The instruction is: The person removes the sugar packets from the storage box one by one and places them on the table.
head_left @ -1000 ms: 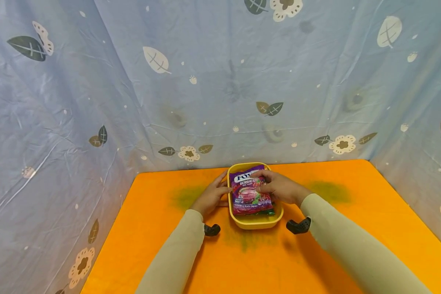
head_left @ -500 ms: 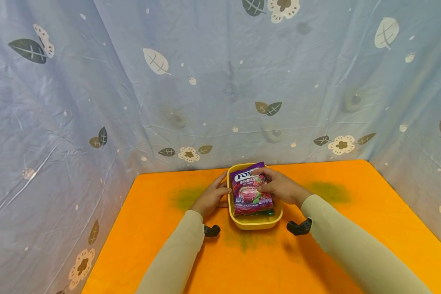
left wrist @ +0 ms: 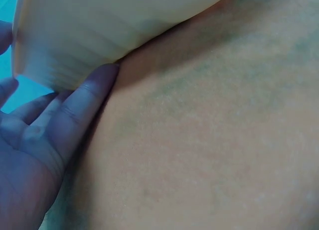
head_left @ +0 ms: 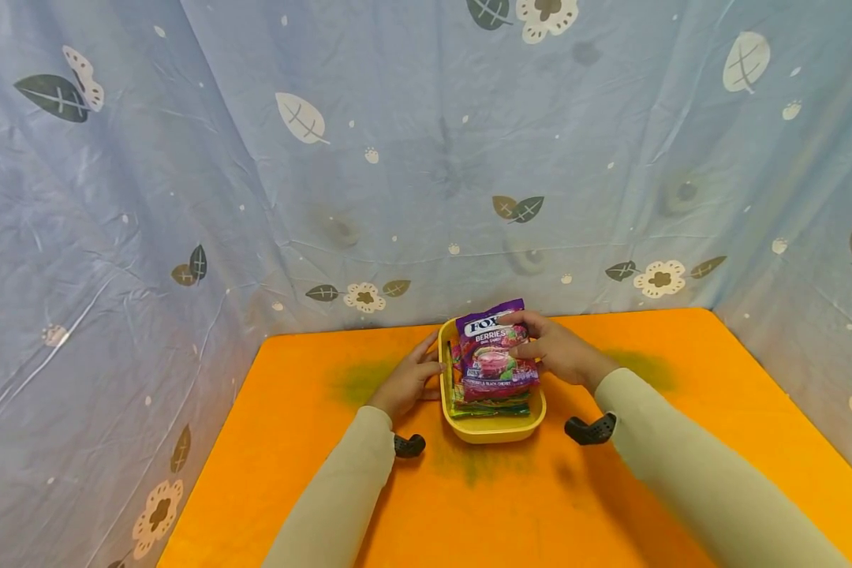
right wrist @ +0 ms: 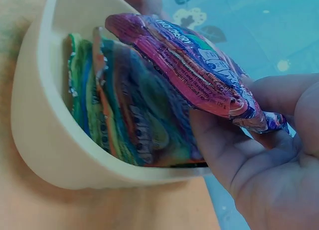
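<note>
While left fingers [left wrist: 92,95] spread against yellow tub [head_left: 495,435] | candy bag [right wrist: 184,65] between pinching right fingers [right wrist: 289,93]

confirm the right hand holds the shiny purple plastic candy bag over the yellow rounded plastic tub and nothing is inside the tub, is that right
Not quite: the yellow rounded plastic tub has shiny multicoloured packets inside, as the right wrist view shows. The right hand does hold the purple candy bag over it.
</note>
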